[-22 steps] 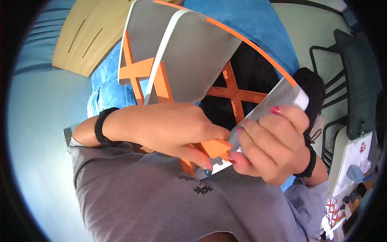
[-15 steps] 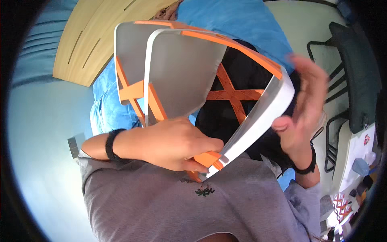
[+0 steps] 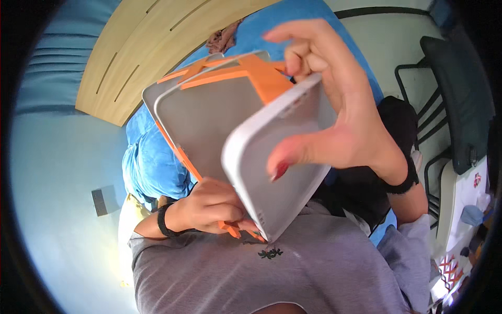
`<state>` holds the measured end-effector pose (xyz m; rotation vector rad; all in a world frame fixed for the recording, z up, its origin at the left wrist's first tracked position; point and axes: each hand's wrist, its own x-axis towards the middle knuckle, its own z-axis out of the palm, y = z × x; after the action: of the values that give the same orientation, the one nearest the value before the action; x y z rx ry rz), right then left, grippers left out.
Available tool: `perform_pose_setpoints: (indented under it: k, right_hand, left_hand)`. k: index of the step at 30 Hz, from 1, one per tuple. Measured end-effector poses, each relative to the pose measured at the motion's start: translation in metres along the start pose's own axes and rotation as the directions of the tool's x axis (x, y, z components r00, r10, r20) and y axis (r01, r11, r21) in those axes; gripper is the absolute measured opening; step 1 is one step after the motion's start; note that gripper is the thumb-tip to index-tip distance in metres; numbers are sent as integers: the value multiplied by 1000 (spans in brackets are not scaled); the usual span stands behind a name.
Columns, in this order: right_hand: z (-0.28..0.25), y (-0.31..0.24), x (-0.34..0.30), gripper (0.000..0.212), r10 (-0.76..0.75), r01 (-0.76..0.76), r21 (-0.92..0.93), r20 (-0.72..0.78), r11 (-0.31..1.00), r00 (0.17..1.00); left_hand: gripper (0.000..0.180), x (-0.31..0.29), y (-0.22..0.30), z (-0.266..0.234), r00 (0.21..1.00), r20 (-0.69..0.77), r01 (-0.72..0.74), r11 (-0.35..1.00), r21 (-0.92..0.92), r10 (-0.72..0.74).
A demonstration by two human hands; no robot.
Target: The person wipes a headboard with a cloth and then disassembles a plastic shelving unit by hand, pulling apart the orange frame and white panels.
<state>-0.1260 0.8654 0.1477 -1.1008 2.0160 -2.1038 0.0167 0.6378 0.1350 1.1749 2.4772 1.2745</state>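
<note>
Several pale grey-white, tray-like panels with rounded corners, linked by orange strips, form a folding rack (image 3: 204, 120) in front of my chest. Low on its near side, the fingers of my left hand (image 3: 214, 206) are closed around an orange strip (image 3: 230, 228). My right hand (image 3: 345, 115) is raised at the rightmost panel (image 3: 261, 152), open in a wide C. Its thumb lies across in front of that panel, while the curled fingers reach past the upper edge near a broad orange band (image 3: 264, 78). Whether the right hand touches the panel, I cannot tell.
Blue bedding (image 3: 154, 157) spreads behind the rack, with a wooden headboard (image 3: 157, 47) at the far left. A dark chair (image 3: 455, 104) stands on the right, next to a white table (image 3: 460, 204) holding small items. A wall socket (image 3: 99, 202) is at left.
The rack has tilted, and its right panel has swung leftward so its flat face shows. My right hand has moved left and up to that panel. My left hand stays on the orange strip.
</note>
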Motion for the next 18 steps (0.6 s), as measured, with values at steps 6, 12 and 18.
perform_pose_setpoints:
  k: [6, 12, 18]
  right_hand:
    - [6, -16, 19, 89, -488, 477, 138, 68, 868, 870]
    - [11, -26, -46, 45, -480, 618, -258, 438, 743, 760]
    - [21, -32, -78, 22, -545, 638, -310, 340, 705, 767]
  left_hand:
    - [24, 2, -14, 35, 870, 158, 475, 703, -529, -468]
    - [45, 20, 11, 0, 920, 215, -391, 786, 478, 327]
    - [19, 63, 11, -19, 914, 134, -341, 546, 765, 384]
